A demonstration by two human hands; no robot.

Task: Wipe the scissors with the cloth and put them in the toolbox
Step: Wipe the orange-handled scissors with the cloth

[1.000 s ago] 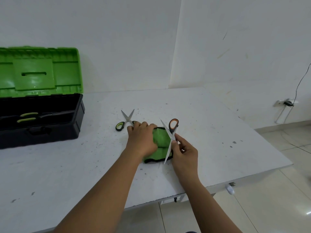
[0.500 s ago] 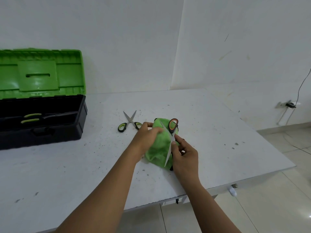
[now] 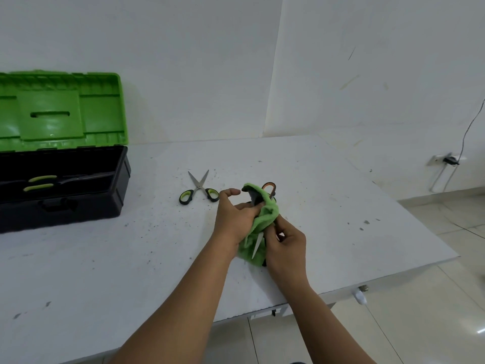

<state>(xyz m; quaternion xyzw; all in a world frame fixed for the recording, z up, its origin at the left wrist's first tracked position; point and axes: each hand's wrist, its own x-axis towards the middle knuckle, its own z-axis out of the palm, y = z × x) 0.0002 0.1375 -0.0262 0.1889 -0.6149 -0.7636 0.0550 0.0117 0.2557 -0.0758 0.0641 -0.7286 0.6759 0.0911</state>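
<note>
The orange-handled scissors (image 3: 269, 190) are held above the near right part of the table (image 3: 105, 271), half wrapped in the green cloth (image 3: 265, 216), one blade tip poking out below. The right hand (image 3: 284, 245) pinches the scissors; the left hand (image 3: 236, 219) grips the cloth around a blade. Wiping looks under way, with stowing left. The toolbox (image 3: 78, 195) stands open at far left, one pair seemingly inside, and green-handled scissors (image 3: 199, 189) wait on the table. A second ago the cloth lay flat under the left hand; now it is lifted and folded over the blades.
</note>
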